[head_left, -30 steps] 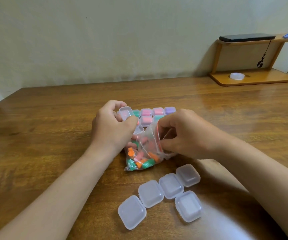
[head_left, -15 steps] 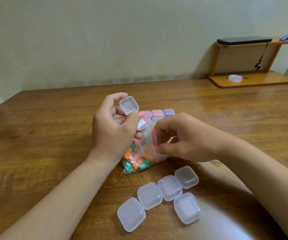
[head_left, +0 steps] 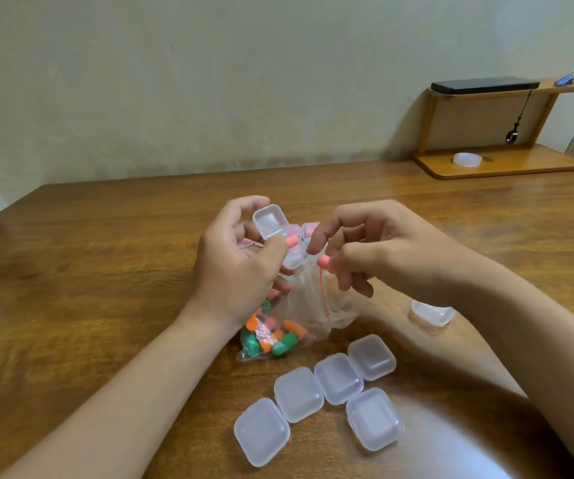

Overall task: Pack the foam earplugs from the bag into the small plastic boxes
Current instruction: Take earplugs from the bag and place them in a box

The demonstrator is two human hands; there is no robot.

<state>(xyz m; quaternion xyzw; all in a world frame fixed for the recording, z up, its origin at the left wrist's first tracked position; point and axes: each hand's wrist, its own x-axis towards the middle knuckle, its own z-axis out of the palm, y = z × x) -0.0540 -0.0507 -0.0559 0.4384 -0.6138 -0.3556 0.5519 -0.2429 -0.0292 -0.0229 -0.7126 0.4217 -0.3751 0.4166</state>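
Foam earplugs (head_left: 278, 335) mostly lie in the clear bag (head_left: 313, 305) on the desk (head_left: 106, 271), between the hands. Right hand (head_left: 382, 247) pinches one pink earplug (head_left: 323, 261) just above the bag's mouth. Left hand (head_left: 237, 264) grips an open small box (head_left: 271, 223), lid up, seemingly with one pink plug inside. Filling this box is the step in hand. Next the pinched plug must travel left into it, then the lid shuts; empty boxes (head_left: 337, 378) wait near

Left of bag (head_left: 313, 305): bare table (head_left: 88, 271), room to pass
Front: five closed boxes (head_left: 338, 378), clustered close together
Behind bag: filled boxes (head_left: 309, 229)
Far right: shelf (head_left: 520, 167)
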